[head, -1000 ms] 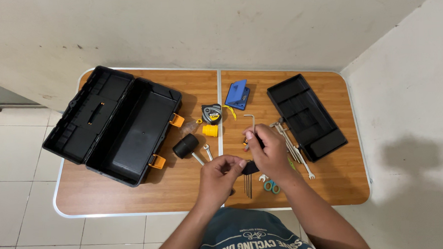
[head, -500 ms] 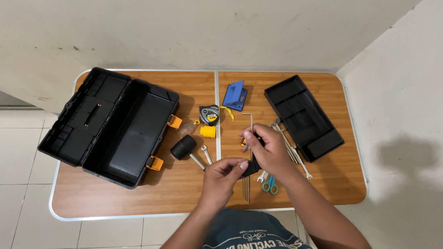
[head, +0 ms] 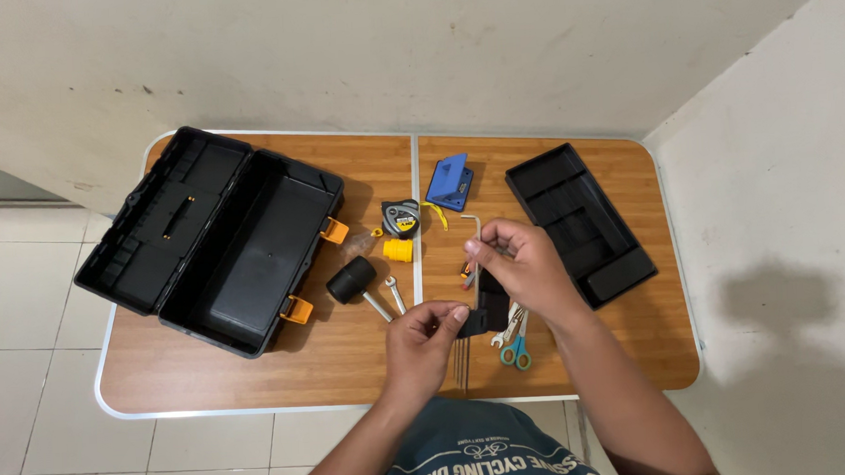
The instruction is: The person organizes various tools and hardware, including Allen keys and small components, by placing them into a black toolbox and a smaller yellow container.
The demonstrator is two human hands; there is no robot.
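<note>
Above the tabletop point(head: 257, 368) near its front edge, the left hand point(head: 425, 340) pinches a black hex-key holder point(head: 488, 313), while the right hand point(head: 523, 266) grips one bent hex key point(head: 476, 228) by its long arm. An open black toolbox point(head: 214, 237) fills the left half; a black tray point(head: 579, 221) lies toward the right edge.

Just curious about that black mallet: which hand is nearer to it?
Left. The left hand sits just right of the black mallet; the right hand is farther right, past the table's seam.
</note>
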